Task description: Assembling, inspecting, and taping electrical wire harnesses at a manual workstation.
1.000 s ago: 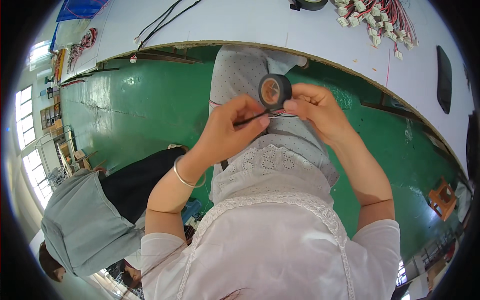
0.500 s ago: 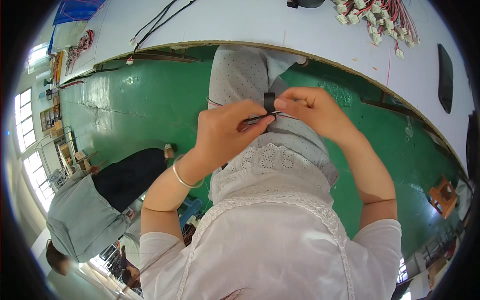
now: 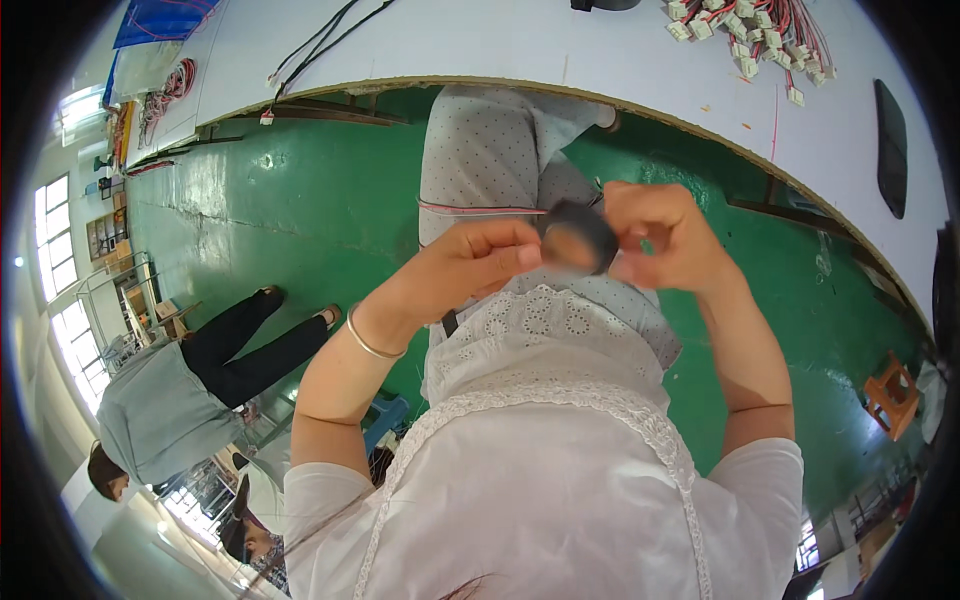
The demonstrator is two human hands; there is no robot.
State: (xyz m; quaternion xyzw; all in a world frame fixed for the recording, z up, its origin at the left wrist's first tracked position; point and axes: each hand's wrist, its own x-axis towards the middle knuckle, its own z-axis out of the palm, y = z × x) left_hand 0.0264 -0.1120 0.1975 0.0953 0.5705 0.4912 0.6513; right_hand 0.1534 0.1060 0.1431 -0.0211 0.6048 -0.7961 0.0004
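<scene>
Just above and right of frame centre, a blurred black tape roll [image 3: 596,231] is flanked by the left hand [image 3: 462,266], fingertips pinched together, and right hand [image 3: 676,233], grip indeterminable. Light, firm handling is expected; best gripped across its flat sides.

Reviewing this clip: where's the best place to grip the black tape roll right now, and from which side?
Probably the black tape roll is best pinched by its outer rim, coming from the right. It sits tilted, its orange-brown core opening toward the picture's lower left, leaving the rim's right side toward the right hand, whose fingertips meet it. Blur hides finer detail.
</scene>
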